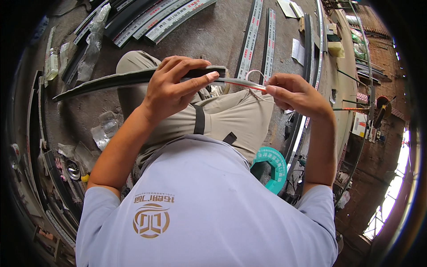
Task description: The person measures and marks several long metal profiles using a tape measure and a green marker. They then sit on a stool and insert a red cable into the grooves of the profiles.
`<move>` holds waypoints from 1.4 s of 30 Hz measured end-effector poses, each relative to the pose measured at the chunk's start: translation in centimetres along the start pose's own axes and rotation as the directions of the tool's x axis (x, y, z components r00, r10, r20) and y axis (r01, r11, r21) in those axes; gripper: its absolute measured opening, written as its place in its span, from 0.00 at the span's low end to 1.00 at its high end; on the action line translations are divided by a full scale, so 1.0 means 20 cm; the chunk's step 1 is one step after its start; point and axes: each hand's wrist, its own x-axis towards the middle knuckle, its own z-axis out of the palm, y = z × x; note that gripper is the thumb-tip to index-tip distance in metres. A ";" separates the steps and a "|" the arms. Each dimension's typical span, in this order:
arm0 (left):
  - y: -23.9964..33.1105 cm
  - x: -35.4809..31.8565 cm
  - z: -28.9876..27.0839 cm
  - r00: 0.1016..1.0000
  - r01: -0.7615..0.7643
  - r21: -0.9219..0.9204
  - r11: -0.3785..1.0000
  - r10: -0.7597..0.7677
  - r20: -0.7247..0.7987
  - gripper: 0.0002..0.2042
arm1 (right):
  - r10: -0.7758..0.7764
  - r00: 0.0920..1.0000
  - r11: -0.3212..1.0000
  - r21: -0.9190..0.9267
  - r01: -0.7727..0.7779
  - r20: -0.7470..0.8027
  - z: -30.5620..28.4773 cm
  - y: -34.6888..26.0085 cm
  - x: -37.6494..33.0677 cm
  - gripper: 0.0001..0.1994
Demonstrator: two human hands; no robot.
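My left hand (171,89) is closed around a long dark frame profile (104,85), held across my lap. A grey fuzzy strip runs along the profile's upper edge. From its right end, a thin grey strip with a red edge (242,83) stretches toward my right hand (296,94). My right thumb and fingers pinch that strip near its end. A thin pale ribbon (254,72) curls up in a loop beside the pinching fingers. The left fingertips press over the profile's end, hiding part of where profile and strip meet.
A teal ring-shaped reel (278,169) lies by my right thigh. Several dark profiles with printed film (173,20) rest on the floor ahead, and others (269,40) stand out to the right. Crumpled clear plastic (106,130) and a clear bottle (52,66) are at left.
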 end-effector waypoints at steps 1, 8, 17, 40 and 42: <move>0.00 0.00 0.00 1.000 0.001 0.000 1.000 -0.001 0.000 0.15 | 0.003 1.000 1.000 -0.026 -0.003 0.008 -0.02 0.00 -0.02 0.13; 0.01 0.01 -0.01 1.000 0.005 -0.008 1.000 -0.005 0.010 0.19 | -0.277 0.946 0.862 -0.480 0.166 -0.170 0.04 -0.03 -0.01 0.05; 0.00 0.04 -0.03 1.000 -0.008 0.036 0.999 0.007 0.031 0.19 | -0.536 0.826 0.526 -0.834 0.165 -0.175 0.26 -0.10 0.14 0.06; 0.03 0.06 -0.04 0.997 0.006 -0.029 1.000 -0.004 0.072 0.19 | -0.340 0.931 0.758 -0.624 0.187 -0.135 0.12 -0.04 0.01 0.08; 0.04 0.07 -0.05 0.997 -0.003 -0.021 1.000 0.004 0.082 0.19 | -0.501 0.857 0.607 -0.756 0.245 -0.125 0.20 -0.04 0.08 0.06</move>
